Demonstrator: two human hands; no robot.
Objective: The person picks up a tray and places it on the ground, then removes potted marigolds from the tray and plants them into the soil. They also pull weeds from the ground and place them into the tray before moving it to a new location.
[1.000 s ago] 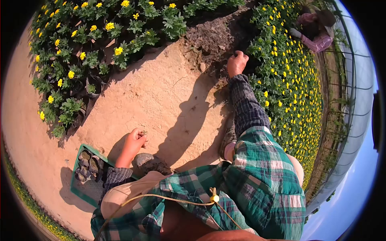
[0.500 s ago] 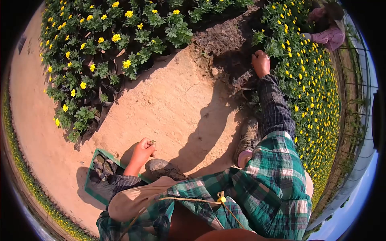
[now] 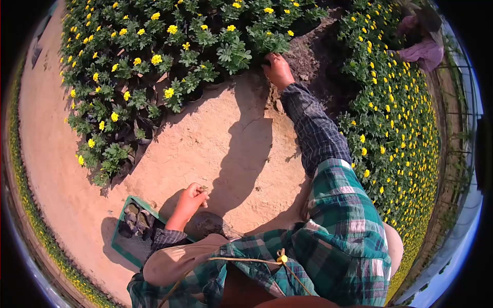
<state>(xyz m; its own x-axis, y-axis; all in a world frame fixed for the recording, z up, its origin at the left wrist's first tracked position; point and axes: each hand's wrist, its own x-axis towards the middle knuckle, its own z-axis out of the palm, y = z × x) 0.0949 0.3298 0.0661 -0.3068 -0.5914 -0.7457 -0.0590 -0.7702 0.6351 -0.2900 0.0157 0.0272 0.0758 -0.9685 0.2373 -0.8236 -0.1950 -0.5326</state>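
My right hand [image 3: 278, 71] is closed at the base of a leafy marigold plant [image 3: 269, 40], at the edge of the left flower block. The pot or root ball is hidden behind the fingers. My left hand [image 3: 193, 197] is closed in a pinch near my knee, with a small green sprig [image 3: 203, 188] showing at the fingertips. Just left of that forearm, a green plastic crate [image 3: 123, 246] rests on the ground with dark, crumpled pots or bags [image 3: 135, 222] in it.
Dense marigolds [image 3: 154, 59] in dark bags fill the upper left. Another marigold block [image 3: 395, 118] runs down the right side. Dark soil [image 3: 328, 66] lies between them, pale bare ground [image 3: 205, 138] below. A co-worker [image 3: 421, 46] crouches at upper right.
My right hand has moved left from the right flower block to the left block, carrying a marigold plant across. My left hand stays pinched near the crate. The view has shifted slightly.
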